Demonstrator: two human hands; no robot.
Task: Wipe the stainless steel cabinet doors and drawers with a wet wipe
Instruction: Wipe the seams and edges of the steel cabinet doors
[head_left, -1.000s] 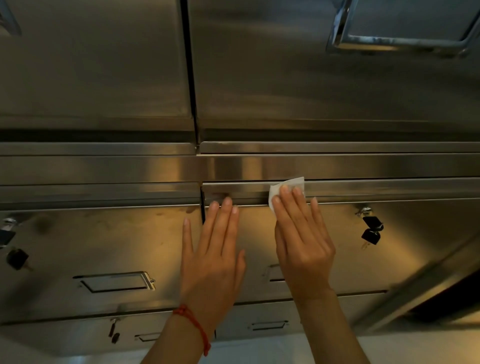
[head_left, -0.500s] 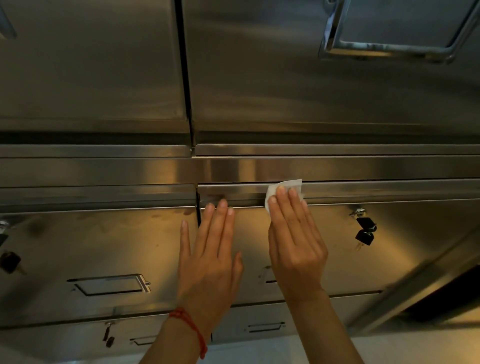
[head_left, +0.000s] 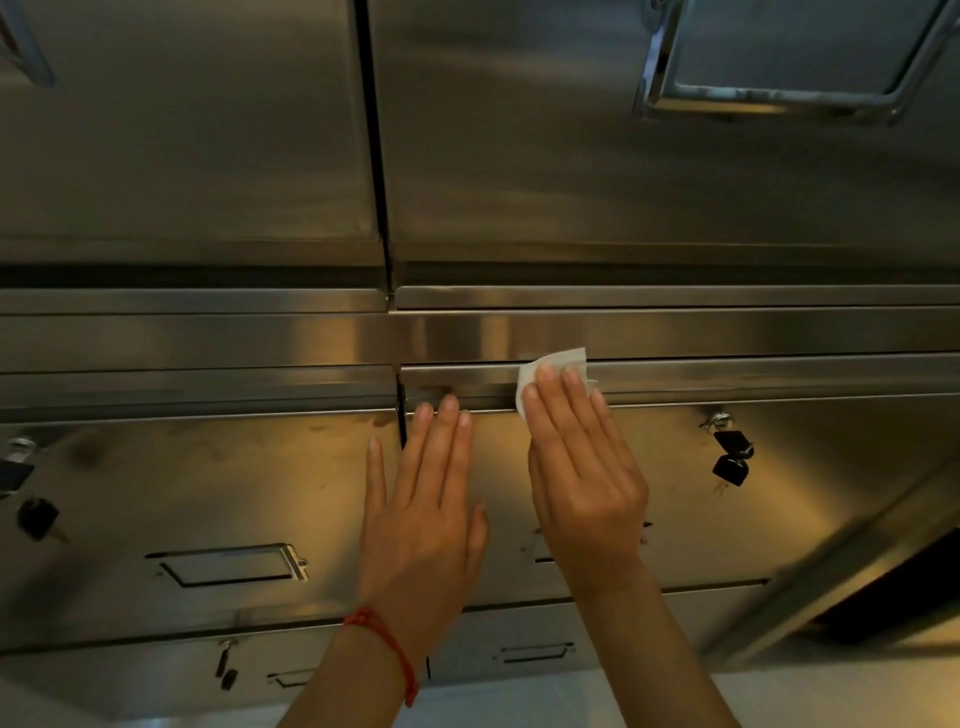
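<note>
Wet wipe (head_left: 553, 364) on drawer (head_left: 675, 499) top edge | right hand (head_left: 584, 478) flat, pressing it | left hand (head_left: 423, 512) flat, beside seam

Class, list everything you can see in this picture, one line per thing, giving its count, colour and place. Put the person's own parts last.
upper cabinet doors: two, steel grey, top half
door handle: one, chrome, upper right door
drawers: two in the upper row, steel grey, lower half; more below, partly cut off
label holder: one, steel, left drawer front
keys: black, hanging from the right drawer lock
wet wipe: one, white, on the right drawer's top lip
bracelet: one, red, left wrist
left hand: flat on the drawer front
right hand: fingers straight, pressing the wipe
</note>
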